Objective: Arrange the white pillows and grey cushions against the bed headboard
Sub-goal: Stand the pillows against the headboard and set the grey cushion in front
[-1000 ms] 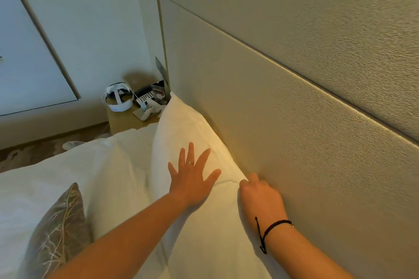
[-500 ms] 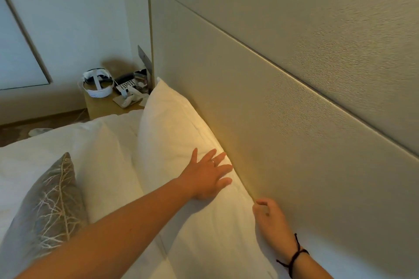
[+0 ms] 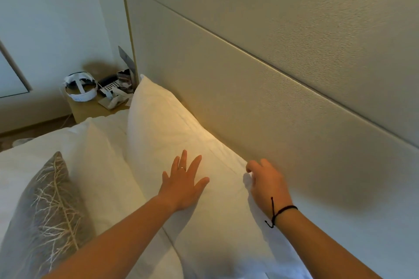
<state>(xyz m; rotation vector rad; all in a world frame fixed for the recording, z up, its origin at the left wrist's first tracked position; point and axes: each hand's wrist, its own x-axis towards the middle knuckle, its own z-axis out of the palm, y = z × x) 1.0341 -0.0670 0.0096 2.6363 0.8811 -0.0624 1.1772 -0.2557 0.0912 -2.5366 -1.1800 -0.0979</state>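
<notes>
A white pillow point(image 3: 163, 133) stands upright, leaning on the beige padded headboard point(image 3: 272, 102). My left hand point(image 3: 184, 182) lies flat on the pillow's front face, fingers spread. My right hand point(image 3: 266, 182) is at the pillow's top edge by the headboard, fingers curled and touching the seam; whether it grips the fabric is unclear. A second white pillow point(image 3: 95, 154) leans in front of the first. A grey cushion point(image 3: 45, 210) with a pale branch pattern stands at the lower left, in front of that pillow.
A wooden bedside table point(image 3: 90, 108) sits beyond the pillows at the headboard's left end. It carries a white headset point(image 3: 79, 88), a phone point(image 3: 108, 86) and small items. A pale wall rises behind it. White bedding point(image 3: 13, 165) spreads to the left.
My left hand slid back down the pillow face and spread its fingers. My right hand rose from low beside the headboard to the pillow's top edge. The view shifted right.
</notes>
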